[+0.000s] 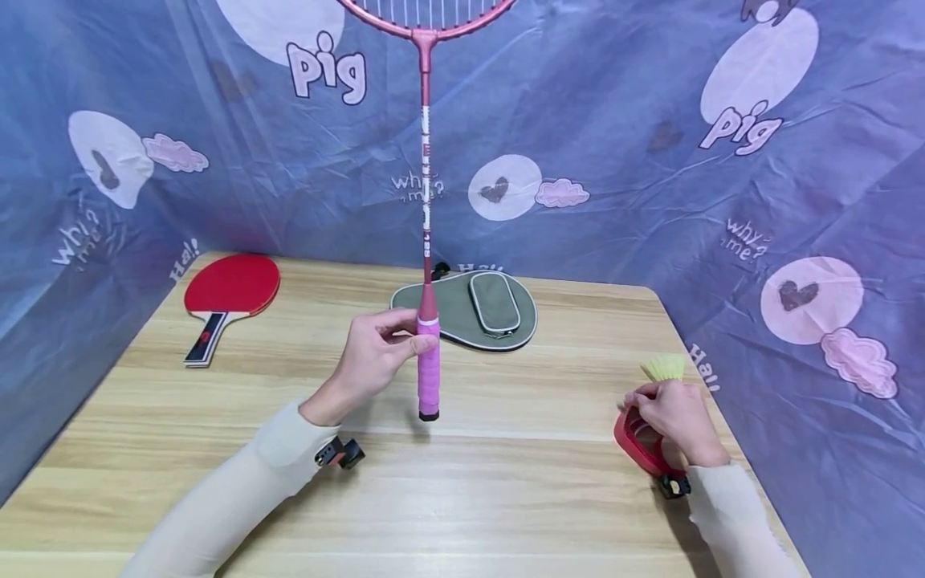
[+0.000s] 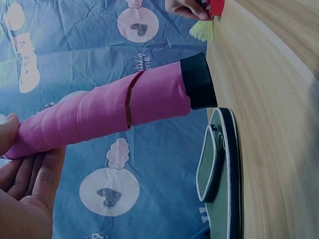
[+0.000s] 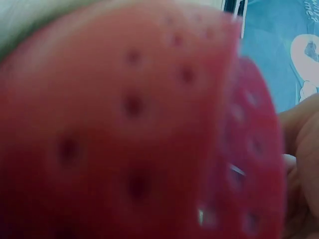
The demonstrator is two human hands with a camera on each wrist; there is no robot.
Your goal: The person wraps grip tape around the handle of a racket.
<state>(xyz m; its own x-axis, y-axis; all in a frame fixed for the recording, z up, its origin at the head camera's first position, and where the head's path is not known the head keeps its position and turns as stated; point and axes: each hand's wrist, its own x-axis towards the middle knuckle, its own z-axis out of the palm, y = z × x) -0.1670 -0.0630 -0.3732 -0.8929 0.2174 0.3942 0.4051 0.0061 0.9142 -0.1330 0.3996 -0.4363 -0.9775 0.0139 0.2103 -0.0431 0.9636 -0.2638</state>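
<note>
My left hand [image 1: 376, 352] pinches the pink grip of a red badminton racket [image 1: 428, 365] between thumb and fingers. The racket stands upright in the air, its strung head cut off by the top of the head view. In the left wrist view the black end cap [image 2: 199, 81] points toward the table. Over at the right side, my right hand [image 1: 678, 413] grips a red looped band [image 1: 636, 445]. Small holes dot this curved band [image 3: 134, 144], which fills most of the right wrist view. A yellow shuttlecock [image 1: 663, 368] shows just beyond the right hand's knuckles.
A red table tennis paddle [image 1: 233, 287] lies at the back left of the wooden table [image 1: 506, 498]. Behind the racket lies a green paddle case [image 1: 462, 325] with a zipped pocket. Blue printed cloth [image 1: 600, 96] hangs around the back and sides.
</note>
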